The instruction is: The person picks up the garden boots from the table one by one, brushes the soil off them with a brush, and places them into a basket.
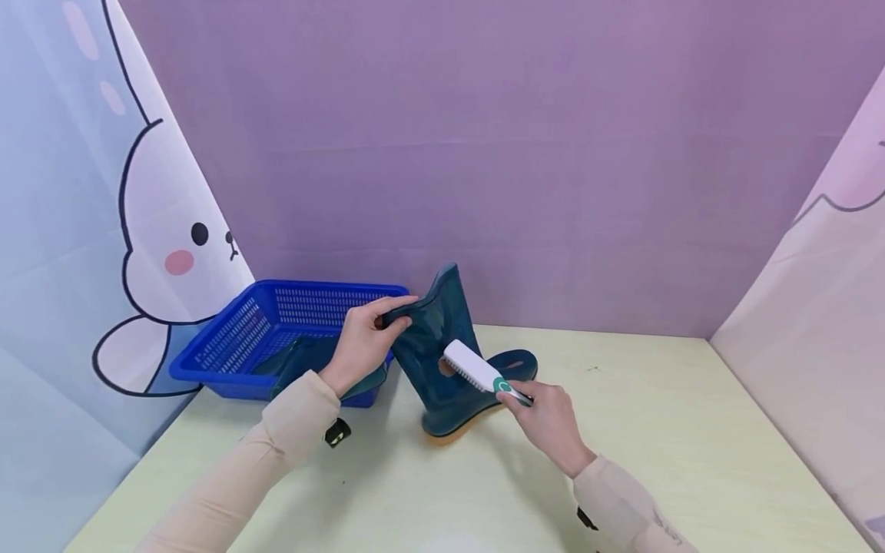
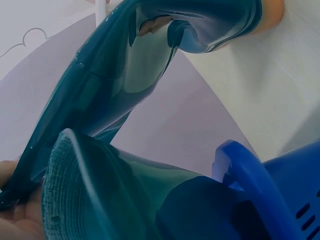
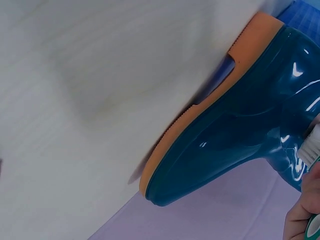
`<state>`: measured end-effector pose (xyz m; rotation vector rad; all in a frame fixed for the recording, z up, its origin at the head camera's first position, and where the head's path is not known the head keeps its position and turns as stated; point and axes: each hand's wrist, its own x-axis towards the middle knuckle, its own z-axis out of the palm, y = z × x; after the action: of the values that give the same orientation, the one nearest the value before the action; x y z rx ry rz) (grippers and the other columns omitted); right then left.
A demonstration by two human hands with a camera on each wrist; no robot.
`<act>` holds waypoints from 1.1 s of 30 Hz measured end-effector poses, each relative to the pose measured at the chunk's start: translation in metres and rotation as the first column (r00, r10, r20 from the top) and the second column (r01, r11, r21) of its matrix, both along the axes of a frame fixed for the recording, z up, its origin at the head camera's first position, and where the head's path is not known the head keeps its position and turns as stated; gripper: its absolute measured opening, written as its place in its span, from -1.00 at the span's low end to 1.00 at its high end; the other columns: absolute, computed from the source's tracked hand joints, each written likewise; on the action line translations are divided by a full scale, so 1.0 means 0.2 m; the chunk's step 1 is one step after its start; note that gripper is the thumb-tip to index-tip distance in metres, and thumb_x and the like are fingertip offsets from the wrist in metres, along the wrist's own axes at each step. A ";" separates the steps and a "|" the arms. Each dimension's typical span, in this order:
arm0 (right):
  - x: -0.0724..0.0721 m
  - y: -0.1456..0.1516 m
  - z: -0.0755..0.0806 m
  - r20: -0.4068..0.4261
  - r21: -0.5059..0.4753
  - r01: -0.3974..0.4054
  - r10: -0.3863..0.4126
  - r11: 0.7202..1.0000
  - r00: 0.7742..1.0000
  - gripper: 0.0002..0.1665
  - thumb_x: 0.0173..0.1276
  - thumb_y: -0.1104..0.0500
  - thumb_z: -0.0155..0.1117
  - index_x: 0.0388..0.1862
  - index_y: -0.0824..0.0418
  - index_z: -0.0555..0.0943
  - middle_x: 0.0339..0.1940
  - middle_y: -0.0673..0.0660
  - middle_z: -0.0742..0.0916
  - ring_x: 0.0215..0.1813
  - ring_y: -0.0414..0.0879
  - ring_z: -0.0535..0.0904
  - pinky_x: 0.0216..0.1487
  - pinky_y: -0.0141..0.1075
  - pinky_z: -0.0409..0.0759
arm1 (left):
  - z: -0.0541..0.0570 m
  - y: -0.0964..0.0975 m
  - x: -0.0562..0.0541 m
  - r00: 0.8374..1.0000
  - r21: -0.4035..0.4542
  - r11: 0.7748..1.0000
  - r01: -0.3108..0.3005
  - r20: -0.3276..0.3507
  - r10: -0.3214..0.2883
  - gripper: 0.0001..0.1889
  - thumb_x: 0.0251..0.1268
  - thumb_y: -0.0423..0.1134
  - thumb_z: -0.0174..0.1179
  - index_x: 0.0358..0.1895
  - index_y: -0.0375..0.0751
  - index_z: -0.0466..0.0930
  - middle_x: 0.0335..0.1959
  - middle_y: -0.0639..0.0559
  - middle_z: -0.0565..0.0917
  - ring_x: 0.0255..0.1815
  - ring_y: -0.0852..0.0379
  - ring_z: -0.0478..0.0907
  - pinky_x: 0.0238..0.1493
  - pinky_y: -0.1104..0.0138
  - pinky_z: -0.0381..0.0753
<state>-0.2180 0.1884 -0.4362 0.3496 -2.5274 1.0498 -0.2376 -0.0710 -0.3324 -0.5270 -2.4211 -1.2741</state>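
A glossy dark teal rain boot (image 1: 442, 322) with an orange sole (image 3: 175, 130) stands on the table, its shaft leaning left. My left hand (image 1: 362, 342) pinches the rim of the shaft between thumb and fingers. In my right hand (image 1: 546, 422) is a white scrub brush (image 1: 473, 365) with a green and white handle. Its bristles face the boot's ankle, right at a brown patch (image 1: 446, 367). Another brownish mark (image 1: 515, 364) shows on the toe. The right wrist view catches only part of the bristles (image 3: 311, 147) at its edge.
A blue plastic basket (image 1: 290, 288) with slotted walls stands left of the boot. Inside lies a second teal boot (image 2: 125, 185), its open top poking out beside my left wrist. A purple backdrop (image 1: 553, 153) rises behind the pale table (image 1: 643, 430).
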 end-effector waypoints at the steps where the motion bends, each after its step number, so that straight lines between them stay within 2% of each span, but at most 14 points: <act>1: 0.00 0.00 0.00 0.005 0.005 0.003 -0.004 1.000 1.000 -0.67 0.07 0.14 0.41 -0.20 0.29 0.70 -0.32 0.16 0.75 -0.54 -0.19 0.41 -0.55 -0.44 0.30 | 0.00 0.00 0.00 1.000 0.008 1.000 0.003 0.006 -0.003 -0.65 0.26 -0.33 0.13 0.09 0.03 0.56 0.08 -0.04 0.56 -0.77 0.18 0.18 -0.69 0.41 0.27; 10: 0.00 0.01 0.02 0.001 0.016 0.006 -0.006 1.000 1.000 -0.69 0.05 0.17 0.42 -0.23 0.30 0.71 -0.35 0.16 0.75 -0.56 -0.21 0.40 -0.56 -0.45 0.30 | 0.01 -0.02 -0.01 0.999 0.052 0.999 0.007 0.032 -0.009 -0.65 0.26 -0.34 0.13 0.11 -0.06 0.55 0.10 -0.08 0.55 -0.61 0.09 0.38 -0.65 0.43 0.33; 23: 0.01 0.03 0.02 0.007 0.034 0.013 -0.014 0.999 1.000 -0.71 0.04 0.17 0.42 -0.25 0.29 0.71 -0.39 0.15 0.75 -0.59 -0.21 0.36 -0.58 -0.45 0.23 | 0.00 -0.03 -0.01 0.999 0.056 0.998 0.010 0.038 -0.012 -0.65 0.25 -0.34 0.13 0.10 -0.04 0.55 0.08 -0.08 0.56 -0.68 0.12 0.33 -0.68 0.42 0.31; 28: 0.02 0.04 0.00 0.009 0.041 0.003 -0.003 0.999 1.000 -0.72 0.04 0.17 0.42 -0.26 0.30 0.72 -0.37 0.16 0.75 -0.56 -0.22 0.39 -0.55 -0.44 0.27 | -0.01 -0.03 -0.02 0.998 0.040 0.999 0.001 0.057 -0.003 -0.65 0.26 -0.33 0.13 0.12 -0.07 0.54 0.08 -0.09 0.56 -0.76 0.23 0.23 -0.69 0.43 0.28; 30: 0.02 0.05 -0.01 0.011 0.040 0.003 -0.004 0.999 1.000 -0.72 0.04 0.16 0.42 -0.27 0.30 0.72 -0.36 0.17 0.76 -0.56 -0.22 0.40 -0.55 -0.43 0.27 | 0.00 -0.03 -0.01 0.998 0.032 0.999 -0.010 0.064 0.008 -0.64 0.26 -0.34 0.12 0.13 -0.08 0.53 0.09 -0.11 0.56 -0.79 0.28 0.19 -0.70 0.43 0.26; 33: 0.01 0.05 -0.02 0.001 0.038 0.009 -0.009 0.999 1.000 -0.72 0.04 0.15 0.43 -0.27 0.29 0.72 -0.37 0.17 0.76 -0.59 -0.22 0.38 -0.57 -0.43 0.25 | 0.05 -0.01 0.03 0.998 0.022 0.999 -0.024 0.059 0.023 -0.64 0.26 -0.38 0.11 0.14 -0.16 0.51 0.07 -0.17 0.56 -0.79 0.32 0.18 -0.69 0.44 0.25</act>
<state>-0.2155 0.1991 -0.4401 0.3480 -2.5502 1.0007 -0.2314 -0.0727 -0.3217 -0.4593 -2.4503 -1.3236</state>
